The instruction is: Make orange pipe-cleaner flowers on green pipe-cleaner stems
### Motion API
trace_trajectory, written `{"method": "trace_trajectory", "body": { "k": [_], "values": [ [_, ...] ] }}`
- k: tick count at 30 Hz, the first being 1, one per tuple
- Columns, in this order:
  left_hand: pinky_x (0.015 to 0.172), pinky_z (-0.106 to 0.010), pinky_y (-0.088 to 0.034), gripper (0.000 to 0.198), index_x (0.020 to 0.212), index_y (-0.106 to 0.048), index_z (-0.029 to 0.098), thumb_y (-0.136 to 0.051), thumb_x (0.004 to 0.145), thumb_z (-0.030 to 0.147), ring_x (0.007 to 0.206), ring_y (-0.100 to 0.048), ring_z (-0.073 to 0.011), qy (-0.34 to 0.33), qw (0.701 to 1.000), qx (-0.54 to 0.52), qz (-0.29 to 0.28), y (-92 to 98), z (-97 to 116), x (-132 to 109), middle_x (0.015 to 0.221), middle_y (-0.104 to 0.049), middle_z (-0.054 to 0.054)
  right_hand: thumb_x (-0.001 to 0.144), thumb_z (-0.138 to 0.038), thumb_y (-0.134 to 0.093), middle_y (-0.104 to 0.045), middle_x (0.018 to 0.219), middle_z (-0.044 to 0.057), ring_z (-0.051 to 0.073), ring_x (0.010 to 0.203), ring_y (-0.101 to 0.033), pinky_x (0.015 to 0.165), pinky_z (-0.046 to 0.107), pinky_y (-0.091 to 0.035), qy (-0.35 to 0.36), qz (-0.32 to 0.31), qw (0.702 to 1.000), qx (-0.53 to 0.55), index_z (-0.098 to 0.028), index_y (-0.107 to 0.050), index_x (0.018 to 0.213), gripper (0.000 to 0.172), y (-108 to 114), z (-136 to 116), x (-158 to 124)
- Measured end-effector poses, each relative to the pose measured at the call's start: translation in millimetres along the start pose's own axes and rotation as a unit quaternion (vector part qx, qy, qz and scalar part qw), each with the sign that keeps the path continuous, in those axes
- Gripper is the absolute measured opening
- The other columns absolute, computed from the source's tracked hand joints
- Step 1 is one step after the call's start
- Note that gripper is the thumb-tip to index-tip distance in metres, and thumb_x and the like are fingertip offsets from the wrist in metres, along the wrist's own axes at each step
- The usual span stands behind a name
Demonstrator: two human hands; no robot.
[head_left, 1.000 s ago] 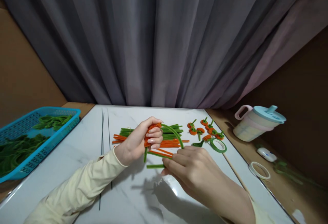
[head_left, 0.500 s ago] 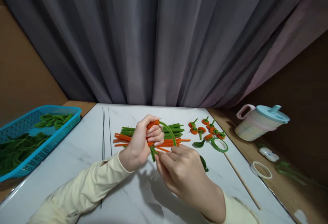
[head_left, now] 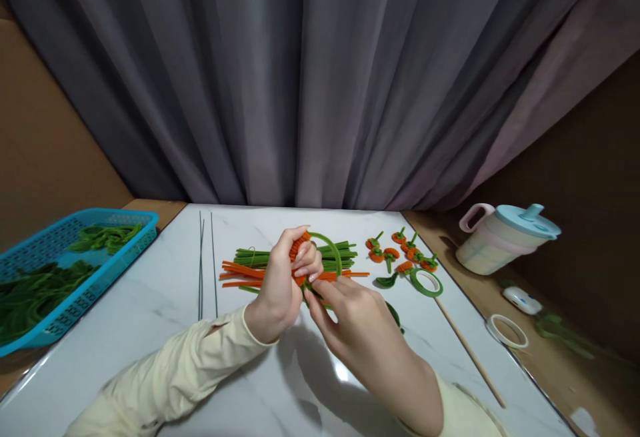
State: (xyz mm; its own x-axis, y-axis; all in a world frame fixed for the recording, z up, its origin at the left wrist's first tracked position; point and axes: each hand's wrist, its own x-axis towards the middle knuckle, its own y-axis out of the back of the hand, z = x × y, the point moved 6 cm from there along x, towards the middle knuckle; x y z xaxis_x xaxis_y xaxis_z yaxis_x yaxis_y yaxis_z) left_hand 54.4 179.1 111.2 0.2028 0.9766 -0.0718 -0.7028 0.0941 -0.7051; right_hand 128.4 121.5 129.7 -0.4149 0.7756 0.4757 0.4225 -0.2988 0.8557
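My left hand (head_left: pixel 289 276) is wrapped round a ribbed orange pipe-cleaner piece (head_left: pixel 301 248), whose top shows above the fingers. A green pipe cleaner (head_left: pixel 334 250) arcs from its upper end over to my right hand (head_left: pixel 357 324). The right thumb and index finger pinch green stems at the lower end of the orange piece, close against the left fingers. Behind the hands lie a bundle of green pipe cleaners (head_left: pixel 250 258) and a bundle of orange pipe cleaners (head_left: pixel 240 272). How the green strand is attached is hidden.
Several small orange-and-green pieces (head_left: pixel 391 254) lie at right, near green tape (head_left: pixel 426 283) and a wooden stick (head_left: pixel 470 354). Thin dark wires (head_left: pixel 201 264) lie left. A blue basket (head_left: pixel 145 224) holds green shapes. A lidded cup (head_left: pixel 493 244), white case (head_left: pixel 521 300) and white tape (head_left: pixel 507 332) stand right.
My right fingers have moved up against the left hand, carrying the green stem ends with them. The orange piece is tilted more, and the green arc is bent tighter.
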Motion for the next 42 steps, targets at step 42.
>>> {"method": "trace_trajectory", "body": {
  "k": [42],
  "values": [
    [0.080, -0.024, -0.051, 0.024, 0.094, -0.067, 0.011, -0.065, 0.079, 0.030, 0.090, -0.065, -0.0183, -0.002, 0.968, 0.228, -0.103, 2.2, 26.6, 4.9, 0.099, -0.069, -0.011, 0.084, 0.001, -0.042, -0.057, 0.063, 0.006, 0.015, 0.058, -0.045, 0.046, 0.028, -0.027, 0.201, 0.148, 0.944, -0.216, -0.003, -0.061, 0.089, 0.020, 34.7, 3.6, -3.2]
  ]
}}
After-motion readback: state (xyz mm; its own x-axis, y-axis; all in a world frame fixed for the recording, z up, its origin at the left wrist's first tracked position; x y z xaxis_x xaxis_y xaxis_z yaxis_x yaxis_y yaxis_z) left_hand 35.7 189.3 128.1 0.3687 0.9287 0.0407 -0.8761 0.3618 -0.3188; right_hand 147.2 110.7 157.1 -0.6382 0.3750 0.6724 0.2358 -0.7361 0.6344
